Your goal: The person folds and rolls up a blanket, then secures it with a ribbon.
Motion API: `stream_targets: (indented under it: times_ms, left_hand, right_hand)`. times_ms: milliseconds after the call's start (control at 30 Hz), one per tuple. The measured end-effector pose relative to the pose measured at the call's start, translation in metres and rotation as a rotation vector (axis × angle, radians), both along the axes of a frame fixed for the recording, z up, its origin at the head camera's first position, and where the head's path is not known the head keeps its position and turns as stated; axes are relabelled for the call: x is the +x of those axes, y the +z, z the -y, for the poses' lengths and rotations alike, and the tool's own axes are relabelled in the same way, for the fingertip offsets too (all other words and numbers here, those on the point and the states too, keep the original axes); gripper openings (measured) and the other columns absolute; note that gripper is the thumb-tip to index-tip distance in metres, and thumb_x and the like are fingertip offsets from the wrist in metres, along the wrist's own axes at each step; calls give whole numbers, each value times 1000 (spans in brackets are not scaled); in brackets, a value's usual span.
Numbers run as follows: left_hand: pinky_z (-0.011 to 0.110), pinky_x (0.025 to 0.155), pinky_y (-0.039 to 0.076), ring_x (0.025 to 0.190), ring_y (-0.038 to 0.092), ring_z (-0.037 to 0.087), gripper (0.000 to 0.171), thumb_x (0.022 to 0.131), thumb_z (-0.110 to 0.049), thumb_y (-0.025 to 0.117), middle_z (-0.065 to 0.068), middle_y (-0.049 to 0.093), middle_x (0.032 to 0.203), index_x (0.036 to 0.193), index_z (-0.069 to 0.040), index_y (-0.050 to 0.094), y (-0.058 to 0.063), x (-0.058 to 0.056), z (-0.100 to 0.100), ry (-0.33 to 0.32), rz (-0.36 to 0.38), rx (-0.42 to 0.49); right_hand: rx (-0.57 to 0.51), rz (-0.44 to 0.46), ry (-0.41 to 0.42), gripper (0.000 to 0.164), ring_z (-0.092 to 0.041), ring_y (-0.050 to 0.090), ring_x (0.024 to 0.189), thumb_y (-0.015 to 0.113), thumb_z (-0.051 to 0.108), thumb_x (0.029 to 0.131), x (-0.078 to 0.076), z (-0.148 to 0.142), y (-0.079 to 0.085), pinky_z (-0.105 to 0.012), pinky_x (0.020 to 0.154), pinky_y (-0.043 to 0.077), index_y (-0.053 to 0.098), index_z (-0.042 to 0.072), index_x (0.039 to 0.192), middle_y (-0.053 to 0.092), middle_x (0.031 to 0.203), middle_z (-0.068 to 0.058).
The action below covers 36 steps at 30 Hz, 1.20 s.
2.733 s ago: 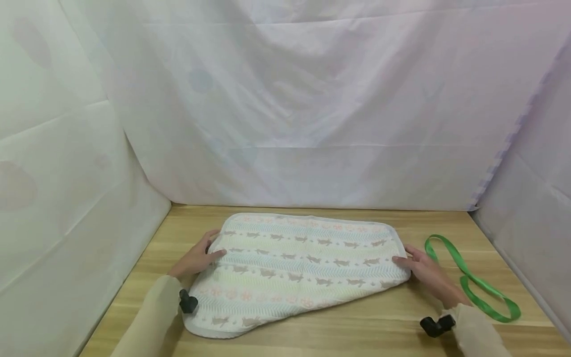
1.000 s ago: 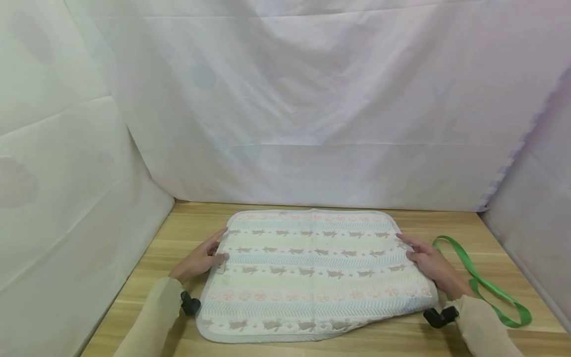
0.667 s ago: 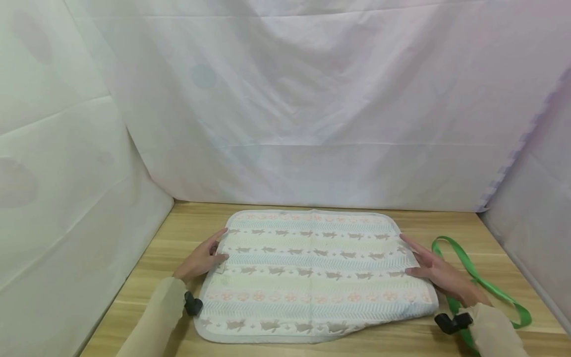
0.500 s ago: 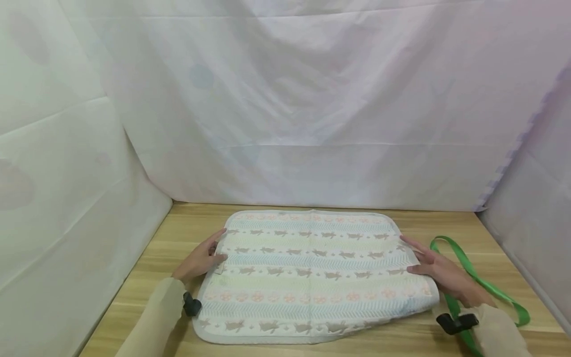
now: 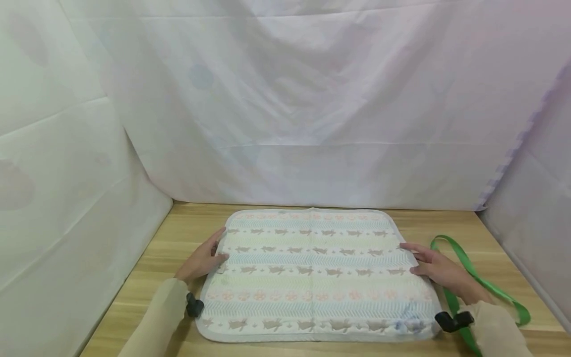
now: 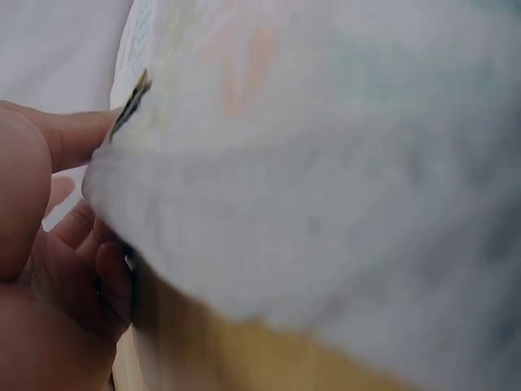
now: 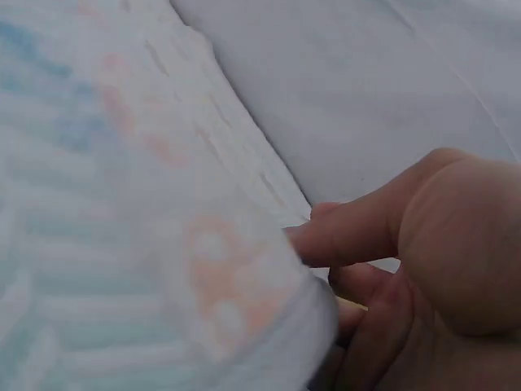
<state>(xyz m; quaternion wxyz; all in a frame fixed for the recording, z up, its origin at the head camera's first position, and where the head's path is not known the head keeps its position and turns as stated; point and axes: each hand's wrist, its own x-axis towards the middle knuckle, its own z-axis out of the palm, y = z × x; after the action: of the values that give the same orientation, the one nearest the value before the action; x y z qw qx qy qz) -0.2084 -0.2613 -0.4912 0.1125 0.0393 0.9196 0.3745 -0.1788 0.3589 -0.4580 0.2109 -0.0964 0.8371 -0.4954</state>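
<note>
A pale quilted pad [image 5: 308,277] with rounded corners, a grey border and rows of brown turtles, orange motifs and blue zigzags lies spread in the head view. My left hand [image 5: 201,259] pinches its left edge, thumb on top and fingers beneath, beside a small tag [image 5: 221,268]. At the right edge my right hand [image 5: 441,270] pinches the pad the same way. In the left wrist view the thumb [image 6: 77,137] presses the pad's edge. The right wrist view has the thumb [image 7: 350,232] over the border, with the other fingers partly hidden under it. A bluish smudge marks the near right corner.
A green ribbon [image 5: 488,286] lies looped on the wooden table [image 5: 468,228] at the right, partly behind my right forearm. White cloth walls [image 5: 285,109] enclose the table at the back and both sides. A black camera mount [image 5: 454,322] sits on my right wrist.
The pad's near right part, tucked under before, has come out and spread, so the near edge now runs straight. My right hand has moved slightly outward; my left keeps its place on the left edge.
</note>
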Motion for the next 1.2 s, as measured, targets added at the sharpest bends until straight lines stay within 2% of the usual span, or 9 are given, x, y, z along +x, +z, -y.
stream_targets:
  times_ms: [67,167,300,533,733,800,867,1000,1200]
  left_hand:
    - [57,98,41,112,52,31,80,96,-23,65,17,54,128,160,-23,17,0,1,-2,14,1,-3]
    - [61,100,40,118,52,34,80,97,-25,64,19,53,132,160,-22,14,-1,2,-3,40,17,18]
    - [62,103,39,128,48,38,82,99,-31,60,22,46,144,161,-24,5,-3,3,-3,75,84,136]
    - [66,111,25,143,30,43,76,102,-23,54,20,26,160,160,-30,5,-5,1,0,24,81,187]
    - [63,115,15,148,16,44,73,102,-16,52,15,9,166,160,-30,10,-6,0,0,-11,65,163]
    - [64,115,15,148,15,44,73,102,-15,52,15,9,166,160,-30,9,-6,-1,-1,-9,60,163]
    - [64,115,15,148,15,43,74,102,-14,52,15,9,166,160,-30,9,-6,-1,0,-1,55,167]
    - [63,115,14,148,14,44,74,102,-15,51,15,8,166,160,-30,8,-6,0,0,2,52,165]
    - [63,115,13,149,12,44,73,102,-17,52,17,8,165,160,-30,9,-5,-1,-2,13,68,157]
  right_hand:
    - [39,18,-21,67,-56,31,136,58,12,98,-1,1,-3,-45,93,51,25,-2,154,22,156,-34]
    - [102,14,-58,68,-57,27,138,57,22,100,-4,4,-2,-63,99,42,24,2,156,20,156,-35]
    - [136,-57,-100,70,-57,18,141,56,34,101,-14,11,-4,-73,102,29,23,9,158,17,159,-31]
    - [118,-234,-118,61,-52,23,142,60,30,100,-31,20,-27,-71,104,26,37,11,153,27,157,-27]
    - [54,-179,-140,59,-49,14,146,57,28,102,-31,16,-37,-72,108,17,36,13,154,23,161,-20]
    - [53,-163,-146,59,-46,14,147,57,31,101,-30,14,-37,-64,112,21,37,15,154,23,162,-16]
    - [66,-164,-142,58,-44,17,147,56,34,102,-30,14,-37,-43,114,31,37,17,154,25,162,-15]
    - [86,-167,-143,57,-43,23,146,55,36,102,-29,13,-38,-8,89,36,39,18,153,27,161,-14]
    - [69,-147,-161,56,-42,30,142,55,34,102,-28,15,-37,-11,84,41,40,16,153,27,161,-17]
